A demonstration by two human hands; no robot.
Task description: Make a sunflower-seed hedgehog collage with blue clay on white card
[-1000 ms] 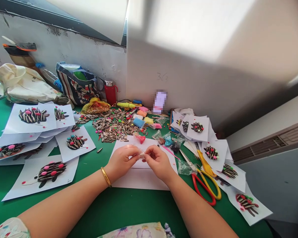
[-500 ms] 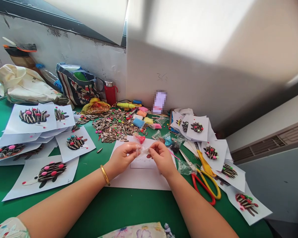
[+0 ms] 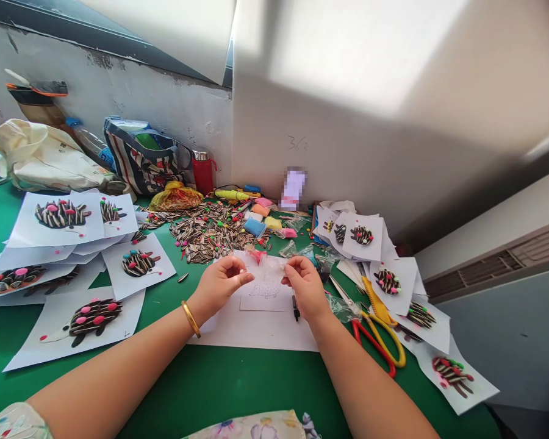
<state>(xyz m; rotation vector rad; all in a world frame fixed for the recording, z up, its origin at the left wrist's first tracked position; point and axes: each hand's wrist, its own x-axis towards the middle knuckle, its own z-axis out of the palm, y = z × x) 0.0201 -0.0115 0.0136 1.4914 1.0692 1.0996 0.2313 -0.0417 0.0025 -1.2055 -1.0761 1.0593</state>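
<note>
On my feed, the right hand pinches a clear plastic wrapper between thumb and fingertips; it sits in the gap between the hands, over the far part of the small paper with a dotted outline drawn on it. The left hand is curled with thumb and index close together, a pale speck at the tip, and I cannot tell whether it grips that. My worry is the wrapper: thin, crumpled film could cling to the fingers or drag through the pink-red lump just behind it, smearing colour onto the white sheet below. If the speck is loose, a slack pinch could drop it among the seeds scattered on the worktop at far left. The black pen, lying near the right hand, could be knocked and roll. Compared with half a second ago, I see the hands farther apart, the wrapper on the right hand's side, and more of the drawing and pen uncovered.
</note>
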